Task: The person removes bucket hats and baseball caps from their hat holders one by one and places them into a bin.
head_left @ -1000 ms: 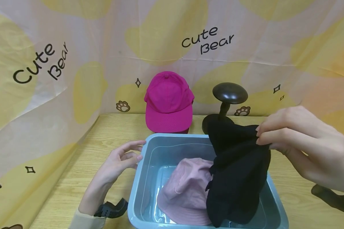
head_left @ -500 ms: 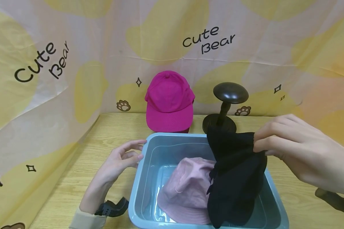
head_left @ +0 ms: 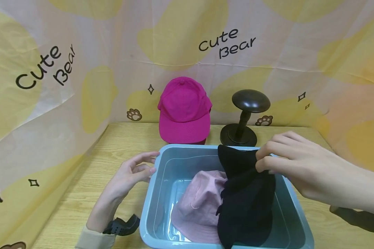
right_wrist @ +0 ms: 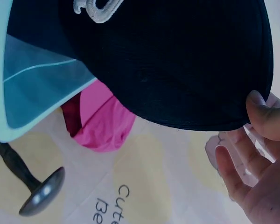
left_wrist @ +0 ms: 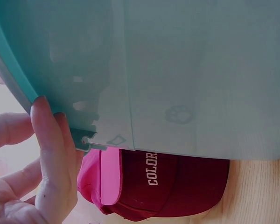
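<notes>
Right hand (head_left: 302, 169): thumb and fingers pinch brim edge of black cap (head_left: 246, 207). Cap tilted over right part of blue basin (head_left: 190, 146), partly hiding pink bucket hat (head_left: 196, 211) inside; contact with basin floor can't tell. Left hand (head_left: 129, 176): no grasp, relaxed fingertips touching left rim. Behind basin: magenta cap (head_left: 184, 107), dark stand (head_left: 250, 101).

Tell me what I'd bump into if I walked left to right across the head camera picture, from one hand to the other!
The person's left hand → the left rim of the light-blue plastic tub → the pale pink fabric bucket hat → the black fabric cap → the person's right hand.
</notes>
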`<state>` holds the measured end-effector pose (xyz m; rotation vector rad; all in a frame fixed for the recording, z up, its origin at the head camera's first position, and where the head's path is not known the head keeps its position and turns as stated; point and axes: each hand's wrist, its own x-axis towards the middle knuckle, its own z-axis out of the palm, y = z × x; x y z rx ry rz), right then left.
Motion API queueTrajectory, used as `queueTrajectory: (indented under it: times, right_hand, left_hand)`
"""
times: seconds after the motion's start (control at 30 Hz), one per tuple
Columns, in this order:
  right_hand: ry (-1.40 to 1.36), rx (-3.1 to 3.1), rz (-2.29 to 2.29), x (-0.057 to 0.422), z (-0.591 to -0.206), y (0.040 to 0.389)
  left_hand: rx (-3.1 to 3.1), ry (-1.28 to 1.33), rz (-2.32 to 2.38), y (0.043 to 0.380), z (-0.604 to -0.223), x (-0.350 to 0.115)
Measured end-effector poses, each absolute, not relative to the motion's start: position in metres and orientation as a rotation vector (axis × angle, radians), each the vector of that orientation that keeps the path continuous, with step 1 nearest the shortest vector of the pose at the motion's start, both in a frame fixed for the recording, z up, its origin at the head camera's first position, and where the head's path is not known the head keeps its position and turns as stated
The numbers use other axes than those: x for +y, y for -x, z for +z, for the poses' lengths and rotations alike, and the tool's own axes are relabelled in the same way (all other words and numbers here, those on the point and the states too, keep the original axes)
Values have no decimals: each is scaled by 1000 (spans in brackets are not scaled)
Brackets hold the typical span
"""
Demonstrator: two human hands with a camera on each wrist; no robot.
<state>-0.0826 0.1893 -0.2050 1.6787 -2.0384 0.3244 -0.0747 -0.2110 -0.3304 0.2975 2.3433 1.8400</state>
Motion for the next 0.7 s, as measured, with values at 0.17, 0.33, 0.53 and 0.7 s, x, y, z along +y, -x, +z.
queueTrajectory:
  times: [0.17, 0.33, 0.53, 0.7]
  right_hand:
    - [-1700, -2081, 229, 176, -203, 85]
    - [-1721, -2093, 190, 168, -206, 91]
    - [-1722, -2109, 179, 158, -205, 97]
    - [-1756, -2129, 207, 146, -207, 102]
  left_hand:
    - [2336, -293, 1842, 75, -331, -211]
    - [2333, -289, 1843, 76, -331, -210]
    - [2329, -289, 1841, 76, -330, -210]
    - [2323, -298, 1843, 76, -330, -211]
